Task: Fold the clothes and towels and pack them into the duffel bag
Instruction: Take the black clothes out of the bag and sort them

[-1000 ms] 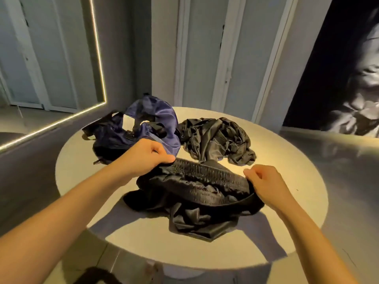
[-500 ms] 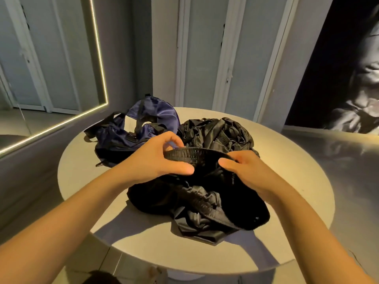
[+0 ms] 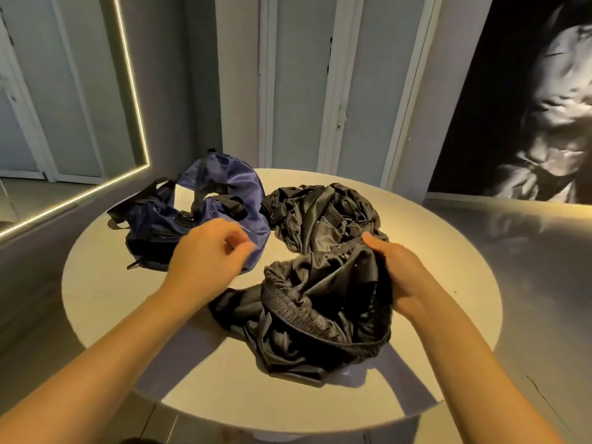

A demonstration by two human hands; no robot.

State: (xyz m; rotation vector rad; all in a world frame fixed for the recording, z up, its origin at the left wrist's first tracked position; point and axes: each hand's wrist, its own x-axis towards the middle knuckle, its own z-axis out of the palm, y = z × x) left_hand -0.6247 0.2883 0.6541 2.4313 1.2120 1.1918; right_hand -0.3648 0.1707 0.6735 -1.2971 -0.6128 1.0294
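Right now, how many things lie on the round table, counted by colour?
Black: 2 (garment with elastic waistband, gripped by the right hand; crumpled garment behind it)
Navy blue: 1 (duffel bag)
Total: 3

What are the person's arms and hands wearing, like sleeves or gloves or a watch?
No sleeves show: the left forearm and right forearm are bare. The left hand and right hand wear no gloves, rings or watch that I can see.

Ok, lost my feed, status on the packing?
Left hand empty, by the duffel bag. Right hand grips black shorts, unfolded. Another black garment crumpled behind.
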